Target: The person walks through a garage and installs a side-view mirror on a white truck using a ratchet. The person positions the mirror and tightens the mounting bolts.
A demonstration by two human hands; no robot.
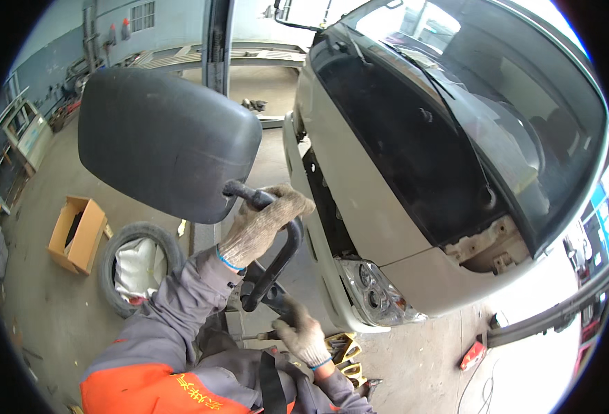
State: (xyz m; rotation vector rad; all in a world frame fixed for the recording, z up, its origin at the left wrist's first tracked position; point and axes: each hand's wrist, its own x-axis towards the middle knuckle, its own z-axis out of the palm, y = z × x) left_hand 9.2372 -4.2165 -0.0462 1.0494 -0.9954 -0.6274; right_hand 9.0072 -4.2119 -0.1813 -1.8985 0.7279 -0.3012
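Note:
My left hand, in a knitted work glove, grips the bent black tube arm of a large vehicle side mirror. The back of the mirror's black housing faces me. Lower down, my right hand, gloved too, is closed around the dark handle of a tool, perhaps a screwdriver; its light shank points left. The bracket at the arm's lower end lies just above that hand. To the right is the front of a light-coloured vehicle, with an uncovered opening below the windshield corner.
The vehicle's headlight and bumper are close on the right. On the floor are a cardboard box, a tire with white sheeting inside, yellow-handled tools and a red object near a cable. A lift post stands behind.

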